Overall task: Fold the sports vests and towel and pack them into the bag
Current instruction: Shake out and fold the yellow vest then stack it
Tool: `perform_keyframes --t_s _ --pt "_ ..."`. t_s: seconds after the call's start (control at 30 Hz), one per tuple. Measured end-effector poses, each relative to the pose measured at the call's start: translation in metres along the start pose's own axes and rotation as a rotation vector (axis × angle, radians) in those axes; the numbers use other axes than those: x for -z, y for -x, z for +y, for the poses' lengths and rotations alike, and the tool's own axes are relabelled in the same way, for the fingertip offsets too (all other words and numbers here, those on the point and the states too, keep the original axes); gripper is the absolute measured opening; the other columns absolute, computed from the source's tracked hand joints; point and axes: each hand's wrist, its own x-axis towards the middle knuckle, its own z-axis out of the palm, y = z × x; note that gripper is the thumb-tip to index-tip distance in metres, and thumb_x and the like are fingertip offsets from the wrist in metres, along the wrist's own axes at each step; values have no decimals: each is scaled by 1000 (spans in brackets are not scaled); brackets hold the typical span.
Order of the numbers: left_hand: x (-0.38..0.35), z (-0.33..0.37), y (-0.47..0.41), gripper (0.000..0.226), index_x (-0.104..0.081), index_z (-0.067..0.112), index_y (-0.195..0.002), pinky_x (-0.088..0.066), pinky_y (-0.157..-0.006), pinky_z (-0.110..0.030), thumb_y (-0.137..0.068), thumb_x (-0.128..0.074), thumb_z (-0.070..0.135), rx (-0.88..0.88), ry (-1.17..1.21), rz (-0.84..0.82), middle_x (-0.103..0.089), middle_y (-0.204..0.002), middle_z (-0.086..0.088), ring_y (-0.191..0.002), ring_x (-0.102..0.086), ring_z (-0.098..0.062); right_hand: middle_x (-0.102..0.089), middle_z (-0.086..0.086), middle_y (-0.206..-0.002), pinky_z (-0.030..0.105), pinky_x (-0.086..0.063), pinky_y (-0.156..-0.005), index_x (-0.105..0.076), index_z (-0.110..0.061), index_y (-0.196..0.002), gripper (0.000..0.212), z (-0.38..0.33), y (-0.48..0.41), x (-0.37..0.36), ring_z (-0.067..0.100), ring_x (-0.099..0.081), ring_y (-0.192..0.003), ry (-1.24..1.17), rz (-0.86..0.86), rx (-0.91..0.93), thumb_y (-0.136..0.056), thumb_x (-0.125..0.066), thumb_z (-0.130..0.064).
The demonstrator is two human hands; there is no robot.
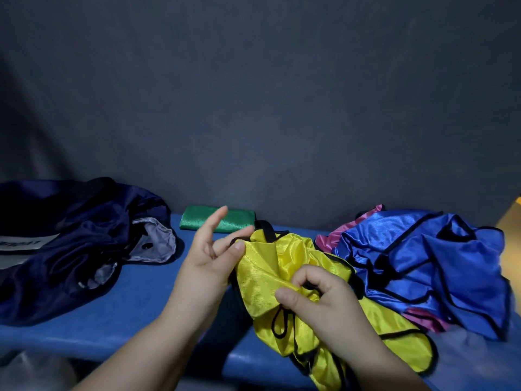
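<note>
A crumpled yellow vest with black trim hangs between my hands over the blue bench. My left hand pinches its upper edge between thumb and a finger, the other fingers spread. My right hand grips a bunched fold lower down. A folded green vest lies flat at the back of the bench. A crumpled blue vest lies on the right over a pink vest. The dark navy bag slumps on the left, its mouth showing grey lining.
The blue bench runs left to right, with its front edge near the bottom of the view. A dark grey cloth backdrop stands close behind it. Something yellow shows at the far right edge.
</note>
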Motion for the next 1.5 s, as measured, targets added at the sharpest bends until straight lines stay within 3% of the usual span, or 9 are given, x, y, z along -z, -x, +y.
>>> perform_keyframes --t_s 0.13,0.3,0.5,0.67,0.8,1.0,1.13,1.27,1.5 --pt "0 -3 1 70 -47 32 -122 -48 -73 -26 -60 -78 33 93 31 -38 -63 -118 12 -79 -63 0 -45 -8 -61 18 -36 -57 -54 -28 -66 36 1 1 -2 3 -41 -60 -30 108 -6 -67 -66 -61" --pt "1 -12 6 70 -47 13 -97 -47 -66 -22 -44 -83 40 151 -267 -204 -56 -71 13 -69 -52 -7 -43 -1 -63 19 -35 -56 -55 -17 -69 39 -2 -2 2 8 -40 -60 -159 231 -89 -76 -66 -54" --pt "3 -16 10 45 -71 17 -101 -53 -88 -37 -62 -80 38 191 -307 -352 -73 -101 -6 -95 -69 -26 -55 7 -69 20 -41 -64 -61 -18 -72 42 -2 -3 2 8 -51 -66 -184 137 -85 -76 -62 -59" --pt "2 -3 6 34 -63 6 -107 -52 -68 -22 -77 -63 22 138 -61 -239 -72 -91 -7 -83 -68 -17 -59 -10 -71 10 -43 -69 -61 -25 -73 38 2 -6 16 0 -56 -71 -118 45 -56 -60 -70 -60" --pt "0 2 6 40 -55 1 -113 -49 -48 -23 -81 -57 24 163 -10 -259 -66 -74 -8 -59 -64 -18 -59 -4 -68 14 -45 -69 -62 -29 -70 31 5 -6 23 2 -55 -68 -63 39 19 -59 -76 -54" --pt "-1 -3 6 41 -58 9 -118 -54 -69 -25 -77 -63 17 162 -14 -277 -71 -101 -10 -88 -67 -20 -66 -7 -78 11 -44 -68 -66 -29 -76 33 -1 -1 20 3 -60 -75 -49 65 50 -59 -72 -58" --pt "-8 -1 9 57 -52 15 -125 -55 -68 -28 -72 -74 14 162 -11 -342 -70 -101 -10 -87 -67 -21 -69 -13 -83 13 -47 -70 -69 -30 -83 25 -6 7 6 3 -63 -81 0 12 33 -67 -84 -42" --pt "-15 9 14 69 -40 26 -135 -51 -57 -22 -79 -69 -2 135 -6 -294 -65 -64 -7 -59 -61 -12 -71 -4 -85 30 -52 -76 -70 -26 -83 7 -7 13 12 10 -66 -82 56 25 30 -86 -73 -21" --pt "-9 48 15 76 -44 47 -135 -39 -69 -35 -74 -68 7 13 -138 -383 -57 -79 -8 -73 -48 -21 -72 -8 -89 26 -51 -78 -70 -34 -93 13 -45 18 33 8 -66 -84 122 11 114 -82 -64 -31"
